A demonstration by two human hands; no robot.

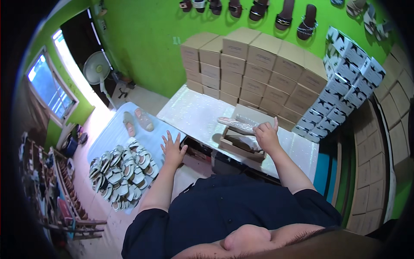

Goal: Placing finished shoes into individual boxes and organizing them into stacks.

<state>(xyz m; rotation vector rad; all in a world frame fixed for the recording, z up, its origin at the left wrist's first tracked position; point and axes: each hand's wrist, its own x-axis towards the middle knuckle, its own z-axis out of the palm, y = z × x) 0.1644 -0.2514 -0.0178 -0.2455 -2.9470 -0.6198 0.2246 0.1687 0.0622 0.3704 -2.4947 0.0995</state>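
Note:
My right hand (267, 135) grips a sandal wrapped in clear plastic (238, 124), holding it over an open cardboard shoebox (241, 144) on the pale table (194, 114). My left hand (173, 150) hangs open with fingers spread, off the table's left edge, above the floor and close to a pile of white sandals (123, 170).
Stacked brown shoeboxes (254, 71) line the back of the table, with white patterned boxes (347, 82) to the right. More cartons (388, 142) stand at far right. Sandals hang on the green wall (276, 13). Two loose soles (138, 121) lie on a blue sheet. A fan (97, 69) stands near the doorway.

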